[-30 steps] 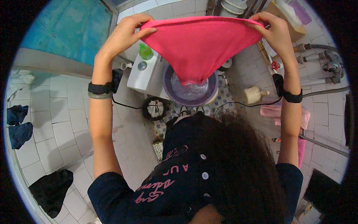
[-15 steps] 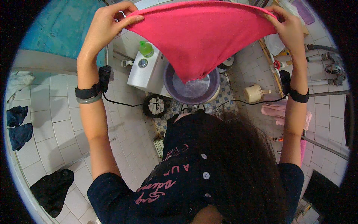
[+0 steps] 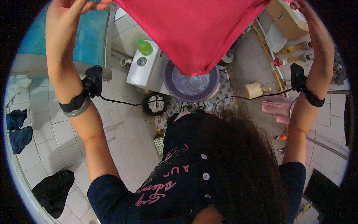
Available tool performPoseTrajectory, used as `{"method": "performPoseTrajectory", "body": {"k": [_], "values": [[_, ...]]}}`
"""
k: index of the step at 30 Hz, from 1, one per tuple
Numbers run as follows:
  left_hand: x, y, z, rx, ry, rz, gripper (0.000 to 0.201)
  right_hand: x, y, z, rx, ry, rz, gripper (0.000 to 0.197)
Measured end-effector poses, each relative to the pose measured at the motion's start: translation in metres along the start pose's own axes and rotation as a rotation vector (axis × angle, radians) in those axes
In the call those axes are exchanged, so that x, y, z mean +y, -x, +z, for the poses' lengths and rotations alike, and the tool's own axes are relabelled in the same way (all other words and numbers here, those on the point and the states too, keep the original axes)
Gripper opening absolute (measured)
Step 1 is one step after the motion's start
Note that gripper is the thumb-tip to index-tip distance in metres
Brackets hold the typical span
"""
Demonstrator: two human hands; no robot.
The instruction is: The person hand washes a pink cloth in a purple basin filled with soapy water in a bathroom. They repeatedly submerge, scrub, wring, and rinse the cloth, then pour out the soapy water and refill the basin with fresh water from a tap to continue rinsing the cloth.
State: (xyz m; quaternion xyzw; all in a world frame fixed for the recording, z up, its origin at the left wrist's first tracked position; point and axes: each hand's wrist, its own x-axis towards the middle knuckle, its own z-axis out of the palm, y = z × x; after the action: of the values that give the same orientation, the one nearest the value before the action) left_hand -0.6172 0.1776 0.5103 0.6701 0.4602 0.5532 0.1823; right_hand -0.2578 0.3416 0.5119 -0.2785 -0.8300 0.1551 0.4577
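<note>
A bright pink cloth (image 3: 194,33) is stretched wide at the top of the view, its lower edge sagging to a rounded point. Its upper edge runs out of view, and I cannot tell what kind of garment or cloth it is. My left hand (image 3: 76,11) grips its left corner, thumb and fingers partly cut off by the frame. At the opposite corner my right hand (image 3: 304,13) is closed on the cloth, also partly out of view. Below the hanging cloth stands a purple basin (image 3: 167,87) with cloudy, sudsy water; the cloth covers part of its far rim.
Left of the basin, a white tank (image 3: 140,76) carries a green bottle (image 3: 145,47). A black-lined bin (image 3: 149,112) stands nearby. On the right wall are a cream dipper (image 3: 253,90), pink towel (image 3: 276,108), pipes and a red valve (image 3: 277,62). Thin cables run from both wrist straps.
Both hands have moved up and farther apart, carrying the cloth's upper edge out of view. More of the basin's water shows beneath it.
</note>
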Motion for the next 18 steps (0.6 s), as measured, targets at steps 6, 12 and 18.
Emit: {"method": "performPoseTrajectory", "body": {"k": [6, 12, 18], "values": [[-0.086, 0.04, -0.007, -0.304, -0.236, -0.224, 0.018, 0.075, 0.044, 0.025, -0.459, 0.13, 0.278, 0.03], [-0.248, 0.195, 0.059, -0.542, -0.193, -0.515, 0.016, 0.147, 0.224, 0.147, -0.712, -0.05, 0.415, 0.017], [-0.354, 0.325, 0.124, -0.721, -0.157, -0.774, 0.02, 0.192, 0.345, 0.225, -0.919, 0.201, 0.515, 0.019]]}}
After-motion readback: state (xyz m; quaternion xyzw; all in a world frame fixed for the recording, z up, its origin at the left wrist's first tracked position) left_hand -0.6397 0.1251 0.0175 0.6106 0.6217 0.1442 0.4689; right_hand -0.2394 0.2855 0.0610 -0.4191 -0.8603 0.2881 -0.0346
